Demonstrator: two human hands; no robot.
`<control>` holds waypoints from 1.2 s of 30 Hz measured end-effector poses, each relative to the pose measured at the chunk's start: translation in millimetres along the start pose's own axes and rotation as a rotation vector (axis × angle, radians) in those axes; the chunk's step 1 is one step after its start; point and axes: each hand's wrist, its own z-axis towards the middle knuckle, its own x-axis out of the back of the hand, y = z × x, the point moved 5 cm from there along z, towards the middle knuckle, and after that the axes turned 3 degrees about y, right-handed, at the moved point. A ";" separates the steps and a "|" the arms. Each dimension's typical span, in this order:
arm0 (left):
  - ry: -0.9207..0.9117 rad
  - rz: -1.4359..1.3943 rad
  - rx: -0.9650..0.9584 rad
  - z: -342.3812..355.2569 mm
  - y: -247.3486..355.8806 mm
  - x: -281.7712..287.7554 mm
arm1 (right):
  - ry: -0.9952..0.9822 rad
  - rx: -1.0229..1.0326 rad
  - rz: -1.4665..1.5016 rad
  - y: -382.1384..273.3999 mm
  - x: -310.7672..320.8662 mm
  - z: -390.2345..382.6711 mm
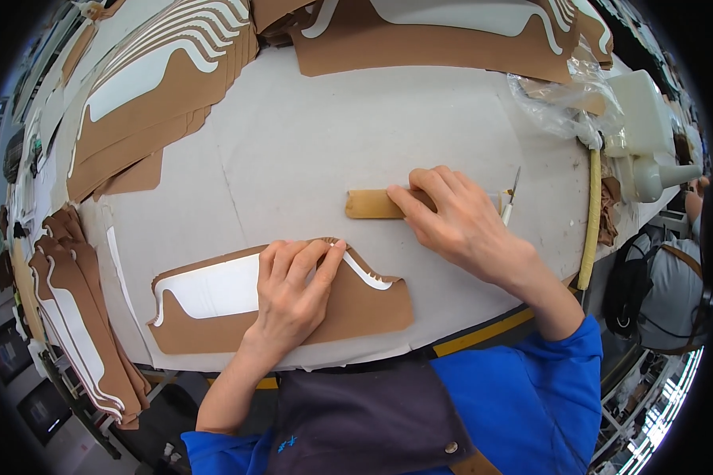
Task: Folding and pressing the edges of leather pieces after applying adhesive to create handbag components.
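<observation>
In front of me lies a brown leather-like panel (364, 305) with a white backing piece (214, 286) on it. Its upper edge is folded over, and small notches show along the curve at the right. My left hand (293, 281) presses on the panel, thumb and bent fingertips together at the folded upper edge. Up and to the right, my right hand (459, 218) grips a flat tan bar (371, 204) with a rounded end, which lies on the table. Just beyond that hand is a thin pointed tool (510, 204) with a white handle, partly hidden.
Stacked brown panels with white pieces lie at the far left (146, 131), the back (428, 51) and the left edge (75, 317). At right are a plastic bag (566, 95), a white container (642, 115), a spouted bottle (657, 178) and a yellow tube (590, 222) on the grey table (317, 142).
</observation>
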 end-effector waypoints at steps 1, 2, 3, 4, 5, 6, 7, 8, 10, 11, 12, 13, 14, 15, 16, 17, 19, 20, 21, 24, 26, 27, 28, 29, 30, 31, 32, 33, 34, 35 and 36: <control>0.006 0.005 -0.002 -0.1 0.4 -0.2 | -0.015 -0.015 0.055 -0.3 1.3 -3.1; 0.013 0.010 -0.004 -0.4 0.8 -0.1 | -0.017 -0.013 0.056 -1.8 1.5 -6.4; 0.013 0.011 -0.001 -1.0 1.2 -0.4 | -0.010 -0.031 0.114 -2.1 1.2 -10.1; 0.023 0.014 -0.002 -1.9 1.8 -0.2 | -0.002 -0.049 0.173 -2.2 1.5 -12.9; 0.033 0.019 -0.003 -2.6 2.3 0.1 | -0.004 -0.046 0.175 -2.6 2.5 -14.4; 0.033 0.018 0.000 -2.9 3.0 -0.5 | -0.014 -0.046 0.192 -2.8 3.1 -15.6; 0.030 0.068 -0.028 -2.8 5.5 -1.2 | -0.025 -0.047 0.210 -3.3 3.3 -16.4; 0.026 0.117 -0.056 -3.0 7.5 -1.9 | -0.027 -0.045 0.212 -4.1 3.4 -17.1; 0.021 0.133 -0.061 -2.9 8.0 -2.8 | -0.051 -0.020 0.207 -5.7 3.1 -17.7; 0.016 0.147 -0.069 -3.0 8.4 -3.5 | -0.052 -0.019 0.208 -5.6 2.1 -16.5; 0.015 0.148 -0.066 -3.6 8.4 -3.6 | -0.029 0.007 0.206 -7.4 1.6 -14.4; 0.019 0.153 -0.073 -4.3 9.0 -3.4 | -0.006 0.032 0.204 -8.7 1.7 -13.4; 0.024 0.158 -0.080 -4.8 9.6 -3.3 | -0.007 0.033 0.207 -8.5 1.3 -14.0; 0.022 0.158 -0.079 -5.1 9.4 -3.3 | -0.030 0.020 0.207 -8.0 -0.2 -14.9; 0.019 0.151 -0.075 -5.0 9.2 -3.1 | -0.053 0.008 0.207 -7.6 -1.8 -15.5; 0.015 0.143 -0.072 -5.1 9.0 -3.0 | -0.055 0.007 0.209 -8.1 -2.0 -15.7; 0.010 0.142 -0.078 -5.1 9.2 -3.0 | -0.064 0.001 0.210 -8.0 -2.1 -15.0; 0.007 0.140 -0.085 -5.2 9.6 -3.1 | -0.064 0.001 0.211 -8.3 -2.4 -14.2; 0.007 0.138 -0.085 -5.4 10.2 -3.2 | -0.051 0.008 0.208 -9.0 -1.7 -13.4; 0.000 0.160 -0.090 -5.0 12.7 -3.5 | -0.029 0.015 0.207 -9.0 -1.7 -14.3; -0.022 0.173 -0.090 -2.7 15.1 -4.1 | -0.021 0.015 0.209 -9.1 -1.3 -14.5; -0.022 0.173 -0.089 -1.5 16.0 -2.9 | -0.028 0.010 0.209 -9.3 -0.9 -13.9; -0.037 0.174 -0.087 -0.3 16.7 -2.4 | -0.035 0.005 0.208 -9.3 -0.5 -13.5; -0.052 0.175 -0.085 0.4 17.3 -2.4 | -0.035 0.007 0.208 -9.5 -0.3 -13.7; -0.049 0.180 -0.083 0.3 17.6 -2.2 | -0.042 0.009 0.207 -9.4 -0.9 -13.4; -0.037 0.198 -0.084 -0.3 18.4 -1.9 | -0.049 0.013 0.206 -9.5 -0.9 -12.7; -0.024 0.217 -0.084 -1.1 19.2 -1.0 | -0.047 0.023 0.207 -9.9 0.7 -11.9; -0.019 0.226 -0.077 -2.1 20.0 -0.3 | -0.078 0.022 0.200 -9.7 1.1 -12.0; -0.011 0.212 -0.057 -3.5 20.3 1.2 | -0.109 0.023 0.193 -9.3 1.6 -11.1; -0.002 0.199 -0.036 -5.9 20.5 3.4 | -0.108 0.042 0.195 -9.3 4.1 -8.6; 0.007 0.214 -0.026 -10.9 22.3 5.4 | -0.115 0.063 0.193 -9.2 6.7 -5.8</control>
